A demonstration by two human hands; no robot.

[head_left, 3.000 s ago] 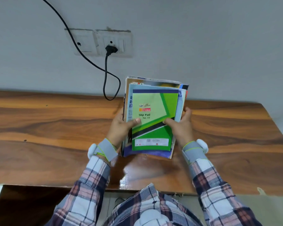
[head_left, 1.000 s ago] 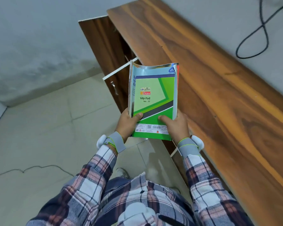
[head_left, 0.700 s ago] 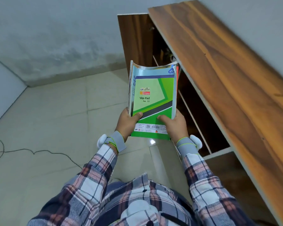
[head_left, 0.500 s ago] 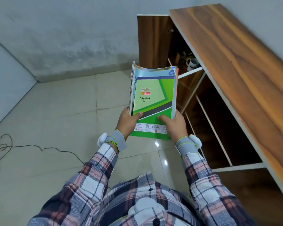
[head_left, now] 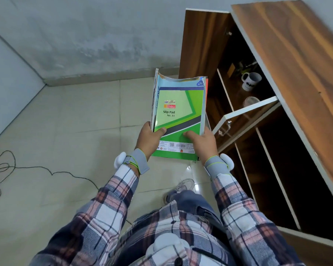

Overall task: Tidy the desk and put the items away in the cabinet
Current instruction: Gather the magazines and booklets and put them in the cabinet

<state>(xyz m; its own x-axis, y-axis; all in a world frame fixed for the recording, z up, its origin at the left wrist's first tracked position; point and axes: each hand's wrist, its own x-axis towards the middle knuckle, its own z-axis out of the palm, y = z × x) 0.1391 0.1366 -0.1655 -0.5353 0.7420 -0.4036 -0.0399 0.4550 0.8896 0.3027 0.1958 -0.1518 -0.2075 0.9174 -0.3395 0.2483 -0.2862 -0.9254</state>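
Green-covered slip-pad stack (head_left: 178, 116), held upright above the floor beside the open cabinet (head_left: 200, 41). Left hand (head_left: 149, 140) and right hand (head_left: 203, 143): each grip clamped on its lower end. Carrying step; next, probably sliding it onto a shelf (head_left: 274, 169), clear of the mug (head_left: 250, 81).

A black cable (head_left: 27, 167) trails and coils over the pale tiled floor (head_left: 56, 121) at the left, below a stained grey wall (head_left: 85, 35). A grey shoe (head_left: 184, 186) stands on the tiles.
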